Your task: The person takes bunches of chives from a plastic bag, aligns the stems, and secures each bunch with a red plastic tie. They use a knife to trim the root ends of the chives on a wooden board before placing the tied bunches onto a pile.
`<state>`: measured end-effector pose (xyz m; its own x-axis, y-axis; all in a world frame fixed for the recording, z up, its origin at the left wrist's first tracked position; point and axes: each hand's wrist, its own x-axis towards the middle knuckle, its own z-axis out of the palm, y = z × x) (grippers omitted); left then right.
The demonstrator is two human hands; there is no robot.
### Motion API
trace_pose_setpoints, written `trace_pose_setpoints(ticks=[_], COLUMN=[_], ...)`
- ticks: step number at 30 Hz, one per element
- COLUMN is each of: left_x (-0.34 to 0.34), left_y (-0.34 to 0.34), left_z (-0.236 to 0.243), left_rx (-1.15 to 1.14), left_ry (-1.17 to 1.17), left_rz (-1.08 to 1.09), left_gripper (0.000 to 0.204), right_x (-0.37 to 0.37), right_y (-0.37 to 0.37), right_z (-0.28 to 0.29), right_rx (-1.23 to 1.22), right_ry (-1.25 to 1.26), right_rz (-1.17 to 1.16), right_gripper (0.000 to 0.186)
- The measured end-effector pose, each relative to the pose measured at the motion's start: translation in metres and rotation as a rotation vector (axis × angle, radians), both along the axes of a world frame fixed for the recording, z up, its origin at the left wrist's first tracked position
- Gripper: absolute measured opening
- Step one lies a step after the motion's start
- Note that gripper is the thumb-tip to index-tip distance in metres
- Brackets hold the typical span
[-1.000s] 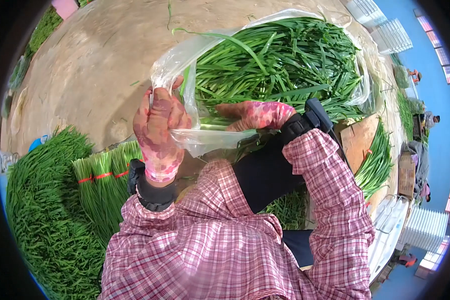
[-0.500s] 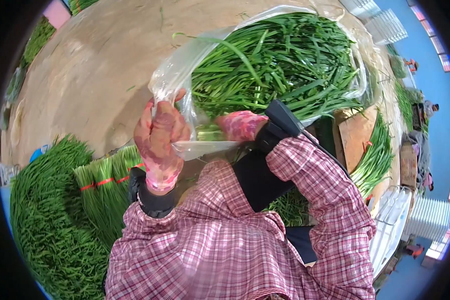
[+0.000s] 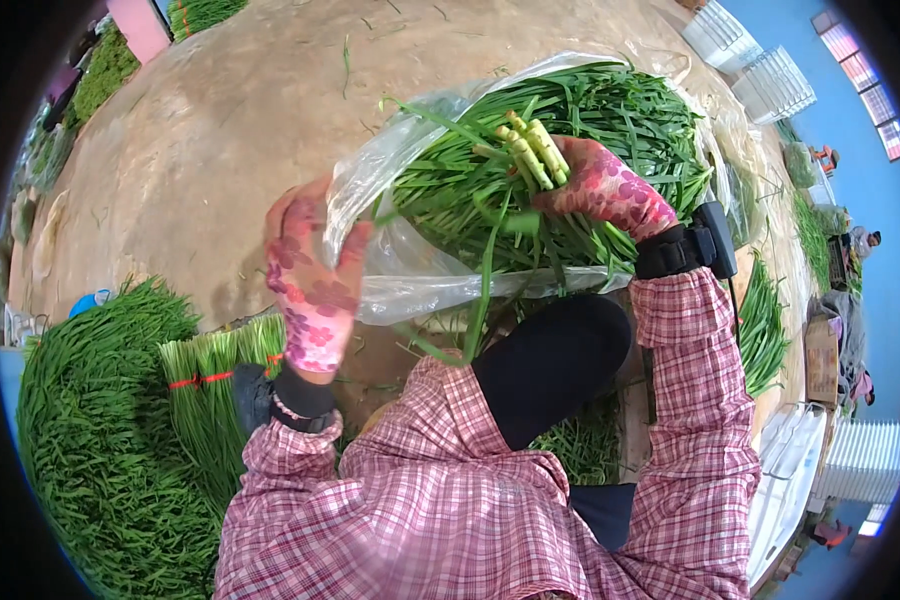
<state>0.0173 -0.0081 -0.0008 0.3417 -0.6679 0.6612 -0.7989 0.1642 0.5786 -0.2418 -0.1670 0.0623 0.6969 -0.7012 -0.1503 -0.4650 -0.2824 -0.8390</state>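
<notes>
A clear plastic bag [image 3: 425, 300] lies in front of me, its mouth toward me, full of long flat green leaves [image 3: 610, 110] like garlic chives. My left hand [image 3: 313, 265], in a pink flowered glove, is closed on the bag's left edge. My right hand [image 3: 610, 185], gloved alike, grips a small bunch of green stalks [image 3: 533, 155] above the heap, their thick pale ends turned up. A few loose leaves [image 3: 485, 290] droop from the bunch over the near edge of the bag. The fingertips of my right hand are partly hidden behind the stalks.
At my left lie a large pile of greens [image 3: 100, 400] and bundles tied with red bands [image 3: 215, 375]. More greens [image 3: 760, 330] lie on the right, near white crates [image 3: 785, 480]. My bent knee [image 3: 560, 365] is close below the bag. Other people sit far off at the right.
My right hand has come up from the bag's near side and moved right, now with the bunch of stalks raised over the heap. My left hand still holds the bag's edge.
</notes>
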Motion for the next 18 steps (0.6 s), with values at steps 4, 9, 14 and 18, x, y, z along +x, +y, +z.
trace_pose_setpoints(ticks=[4, 9, 14, 18], left_x=[-0.068, -0.083, -0.087, -0.094], left_y=[-0.034, -0.078, -0.079, -0.073], left_z=[0.005, -0.029, -0.039, -0.055], left_rx=[0.272, 0.054, 0.241, 0.25], left_ry=[0.629, 0.681, 1.061, 0.617], left_rz=[-0.475, -0.565, -0.671, -0.595], left_gripper=[0.048, 0.032, 0.038, 0.037], right_x=[-0.001, 0.029, 0.003, 0.003], right_y=[0.005, 0.019, -0.002, -0.005], right_z=[0.001, -0.006, -0.024, -0.032], right_rx=[0.063, -0.228, -0.135, -0.405], right_ry=[0.015, 0.255, -0.031, 0.008], right_rz=[-0.031, -0.027, -0.164, -0.061], right_gripper=[0.059, 0.055, 0.054, 0.05])
